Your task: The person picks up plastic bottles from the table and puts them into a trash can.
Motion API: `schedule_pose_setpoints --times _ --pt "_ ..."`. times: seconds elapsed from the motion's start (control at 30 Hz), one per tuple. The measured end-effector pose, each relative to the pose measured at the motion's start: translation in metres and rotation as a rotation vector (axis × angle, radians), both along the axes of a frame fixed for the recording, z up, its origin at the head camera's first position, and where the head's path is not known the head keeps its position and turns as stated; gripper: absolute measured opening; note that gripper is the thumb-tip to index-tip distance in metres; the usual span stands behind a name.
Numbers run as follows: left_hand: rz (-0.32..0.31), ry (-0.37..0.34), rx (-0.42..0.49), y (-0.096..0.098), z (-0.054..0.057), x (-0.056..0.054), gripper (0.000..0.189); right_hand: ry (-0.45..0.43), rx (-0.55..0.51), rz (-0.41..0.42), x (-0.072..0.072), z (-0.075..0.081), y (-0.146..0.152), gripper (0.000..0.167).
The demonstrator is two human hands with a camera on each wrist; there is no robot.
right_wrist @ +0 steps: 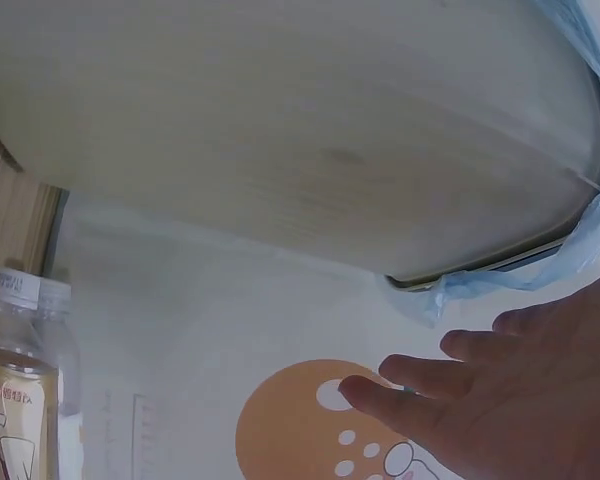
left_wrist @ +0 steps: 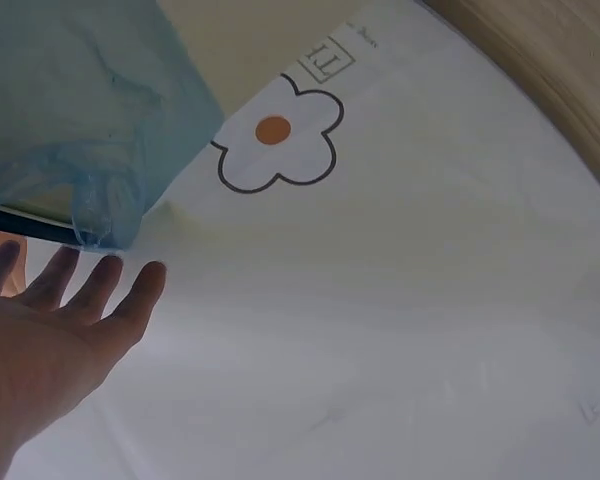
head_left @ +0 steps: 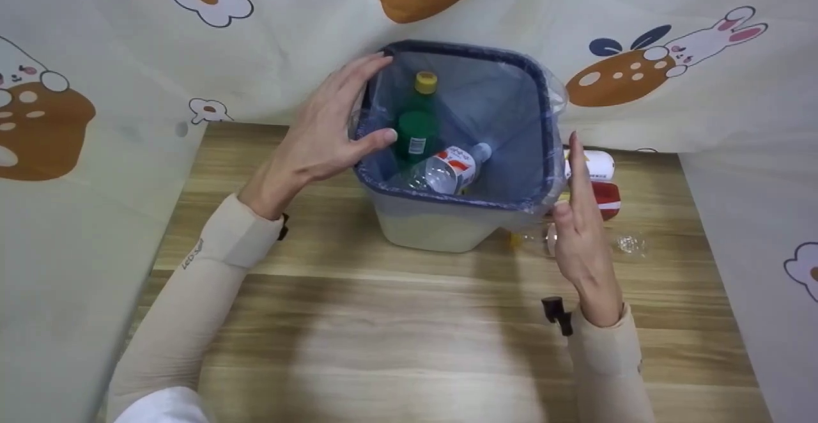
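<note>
A pale waste bin [head_left: 434, 222] with a dark rim stands near the back, lined with a thin, see-through bluish bag [head_left: 556, 94] folded over that rim. Inside it are a green bottle [head_left: 418, 123] with a yellow cap and a clear bottle [head_left: 459, 164] with a red-and-white label. My left hand [head_left: 329, 126] is at the bin's left rim, fingers extended and thumb reaching over the edge. At the right side my right hand [head_left: 583, 238] is held upright, its straight fingers beside the bag's overhang. In the right wrist view, that hand [right_wrist: 525, 400] is spread just under the rim.
Right of the bin, partly behind my right hand, lie a white cylindrical container [head_left: 597, 165], a red item [head_left: 607, 200] and a clear bottle [head_left: 631, 244]. Printed cloth [head_left: 307, 14] walls in the wood-grain surface [head_left: 383, 346] at the back and both sides.
</note>
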State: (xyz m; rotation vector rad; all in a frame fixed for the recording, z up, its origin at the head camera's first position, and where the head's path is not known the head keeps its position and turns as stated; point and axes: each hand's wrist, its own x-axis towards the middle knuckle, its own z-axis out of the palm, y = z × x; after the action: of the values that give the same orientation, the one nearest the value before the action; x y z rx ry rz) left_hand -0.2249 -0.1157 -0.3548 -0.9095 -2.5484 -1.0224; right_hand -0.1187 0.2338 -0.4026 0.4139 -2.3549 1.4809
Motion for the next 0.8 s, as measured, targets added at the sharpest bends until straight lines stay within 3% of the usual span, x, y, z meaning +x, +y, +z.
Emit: schedule_pose_setpoints --times 0.33,0.63,0.8 --pt "-0.026 0.043 0.206 0.004 -0.02 0.019 0.087 -0.048 0.134 -0.045 0.001 -0.013 0.02 0.089" --pt "-0.054 0.061 0.368 0.01 -0.034 0.032 0.09 0.038 0.213 -0.151 -0.001 -0.039 0.051 0.087" --pt "-0.063 0.084 0.427 0.014 -0.039 0.035 0.093 -0.027 0.219 -0.169 0.002 -0.047 0.064 0.079"
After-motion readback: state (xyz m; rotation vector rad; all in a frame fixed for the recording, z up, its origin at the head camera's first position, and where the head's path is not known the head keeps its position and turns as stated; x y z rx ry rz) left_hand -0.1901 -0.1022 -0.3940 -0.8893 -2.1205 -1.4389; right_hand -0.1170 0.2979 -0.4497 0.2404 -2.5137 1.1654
